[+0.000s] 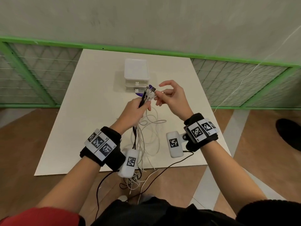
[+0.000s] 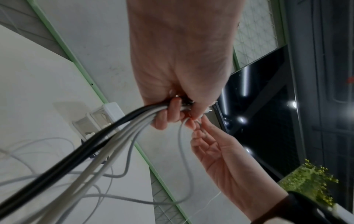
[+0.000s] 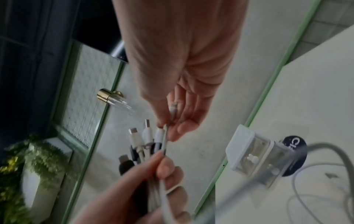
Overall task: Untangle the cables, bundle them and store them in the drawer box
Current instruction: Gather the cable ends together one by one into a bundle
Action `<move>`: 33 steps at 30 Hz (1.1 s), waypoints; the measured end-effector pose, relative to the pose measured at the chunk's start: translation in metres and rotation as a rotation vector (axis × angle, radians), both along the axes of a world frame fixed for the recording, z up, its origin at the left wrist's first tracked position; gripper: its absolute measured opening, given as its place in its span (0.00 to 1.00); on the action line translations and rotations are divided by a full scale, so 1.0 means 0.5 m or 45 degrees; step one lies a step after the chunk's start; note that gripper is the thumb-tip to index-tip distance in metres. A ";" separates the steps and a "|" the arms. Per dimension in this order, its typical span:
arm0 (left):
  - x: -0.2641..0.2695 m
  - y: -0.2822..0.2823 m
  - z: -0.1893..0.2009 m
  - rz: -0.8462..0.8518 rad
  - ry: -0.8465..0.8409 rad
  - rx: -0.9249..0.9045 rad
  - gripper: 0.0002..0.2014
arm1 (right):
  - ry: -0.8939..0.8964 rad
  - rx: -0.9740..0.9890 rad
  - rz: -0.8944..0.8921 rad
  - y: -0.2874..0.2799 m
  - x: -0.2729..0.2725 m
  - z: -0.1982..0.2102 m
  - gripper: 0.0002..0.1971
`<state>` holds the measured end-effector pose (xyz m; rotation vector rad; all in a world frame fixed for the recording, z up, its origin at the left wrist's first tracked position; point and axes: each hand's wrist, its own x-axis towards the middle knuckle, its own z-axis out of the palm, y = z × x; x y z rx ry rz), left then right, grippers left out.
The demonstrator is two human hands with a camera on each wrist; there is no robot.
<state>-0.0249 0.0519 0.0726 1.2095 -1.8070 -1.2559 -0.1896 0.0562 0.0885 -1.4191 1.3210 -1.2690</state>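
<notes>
My left hand [image 1: 136,107] grips a bunch of white and black cables [image 1: 147,95] just below their plug ends, held above the white table [image 1: 81,119]. The plugs [image 3: 145,136] fan out upward from the fist. My right hand [image 1: 169,97] pinches one white cable end [image 3: 173,110] between thumb and fingers, right beside the bunch. The rest of the cables [image 1: 148,136] hang in loose loops onto the table and over its near edge. The white drawer box [image 1: 136,75] stands behind the hands with both drawers closed; the right wrist view shows this drawer box [image 3: 252,157] too.
A dark purple round sticker [image 3: 295,151] lies beside the drawer box. A green-framed mesh fence [image 1: 236,79] runs behind the table. Black wires from the wrist cameras [image 1: 104,185] trail toward my body. A dark shoe [image 1: 290,132] is on the floor at right.
</notes>
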 end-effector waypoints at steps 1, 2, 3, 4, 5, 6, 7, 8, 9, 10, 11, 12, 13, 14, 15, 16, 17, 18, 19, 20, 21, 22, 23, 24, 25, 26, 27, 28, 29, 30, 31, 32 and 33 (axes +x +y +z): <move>0.003 0.001 0.000 -0.005 0.027 0.014 0.15 | 0.028 -0.008 0.019 0.002 -0.002 0.000 0.10; 0.006 0.003 0.000 -0.008 0.051 0.022 0.15 | 0.072 0.004 0.064 0.004 -0.004 0.000 0.12; 0.007 0.005 0.000 -0.017 0.068 0.027 0.14 | 0.116 0.025 0.128 0.005 -0.004 -0.002 0.13; 0.006 0.006 0.002 -0.041 0.083 0.034 0.14 | 0.145 0.045 0.194 0.007 -0.001 -0.004 0.14; 0.004 0.007 0.002 -0.079 0.098 0.045 0.14 | 0.156 0.051 0.242 0.010 0.002 -0.005 0.15; 0.000 0.009 0.003 -0.118 0.112 0.060 0.14 | 0.151 0.048 0.269 0.013 0.008 -0.007 0.15; -0.002 0.011 0.003 -0.141 0.118 0.079 0.15 | 0.146 0.039 0.276 0.015 0.012 -0.007 0.14; -0.004 0.013 0.004 -0.139 0.121 0.096 0.15 | 0.157 0.030 0.272 0.017 0.014 -0.005 0.14; -0.003 0.013 0.003 -0.118 0.122 0.108 0.15 | 0.175 0.020 0.256 0.021 0.016 -0.004 0.13; -0.001 0.013 0.003 -0.086 0.126 0.109 0.15 | 0.169 0.008 0.225 0.024 0.016 -0.006 0.11; 0.003 0.012 0.004 -0.049 0.138 0.100 0.15 | 0.134 0.003 0.160 0.025 0.014 -0.015 0.09; 0.007 0.012 0.005 -0.016 0.173 0.087 0.15 | 0.081 0.016 0.058 0.025 0.012 -0.032 0.08; 0.010 0.011 0.008 0.016 0.231 0.084 0.15 | 0.079 0.053 -0.064 0.024 0.009 -0.055 0.06; 0.012 0.012 0.013 0.050 0.304 0.098 0.15 | 0.164 0.128 -0.185 0.020 0.003 -0.093 0.07; 0.013 0.013 0.018 0.084 0.373 0.123 0.15 | 0.354 0.262 -0.264 0.017 -0.003 -0.139 0.11; 0.015 0.015 0.024 0.116 0.428 0.144 0.14 | 0.587 0.448 -0.271 0.018 -0.008 -0.187 0.18; 0.016 0.017 0.031 0.141 0.465 0.154 0.14 | 0.761 0.646 -0.220 0.023 -0.010 -0.230 0.26; 0.017 0.020 0.036 0.155 0.489 0.152 0.14 | 0.831 0.806 -0.165 0.029 -0.009 -0.268 0.32; 0.019 0.021 0.039 0.160 0.504 0.143 0.14 | 0.791 0.904 -0.124 0.036 -0.006 -0.293 0.34; 0.022 0.023 0.041 0.162 0.511 0.133 0.14 | 0.695 0.933 -0.106 0.040 -0.004 -0.309 0.32; 0.026 0.024 0.042 0.171 0.508 0.124 0.14 | 0.619 0.885 -0.103 0.042 -0.002 -0.316 0.27; 0.030 0.024 0.042 0.186 0.500 0.112 0.13 | 0.583 0.791 -0.124 0.041 0.000 -0.314 0.20; 0.034 0.024 0.041 0.208 0.488 0.099 0.13 | 0.560 0.680 -0.171 0.037 0.001 -0.306 0.14; 0.038 0.023 0.040 0.235 0.480 0.087 0.14 | 0.529 0.573 -0.224 0.030 -0.001 -0.295 0.13; 0.042 0.022 0.038 0.269 0.482 0.077 0.14 | 0.465 0.499 -0.247 0.021 -0.002 -0.277 0.15; 0.047 0.020 0.036 0.306 0.488 0.071 0.14 | 0.381 0.473 -0.233 0.013 -0.003 -0.254 0.16; 0.051 0.018 0.034 0.347 0.496 0.066 0.14 | 0.312 0.456 -0.197 0.002 -0.004 -0.231 0.17; 0.055 0.015 0.032 0.388 0.503 0.063 0.14 | 0.281 0.423 -0.170 -0.010 -0.006 -0.208 0.18; 0.059 0.012 0.032 0.423 0.511 0.061 0.14 | 0.289 0.365 -0.171 -0.022 -0.009 -0.184 0.17; 0.062 0.009 0.031 0.452 0.517 0.060 0.13 | 0.309 0.286 -0.191 -0.033 -0.011 -0.160 0.16; 0.065 0.007 0.030 0.469 0.525 0.057 0.14 | 0.314 0.202 -0.215 -0.041 -0.013 -0.137 0.15; 0.066 0.006 0.029 0.478 0.531 0.051 0.14 | 0.292 0.137 -0.230 -0.047 -0.015 -0.116 0.14; 0.067 0.005 0.029 0.485 0.533 0.044 0.14 | 0.237 0.089 -0.232 -0.051 -0.016 -0.094 0.12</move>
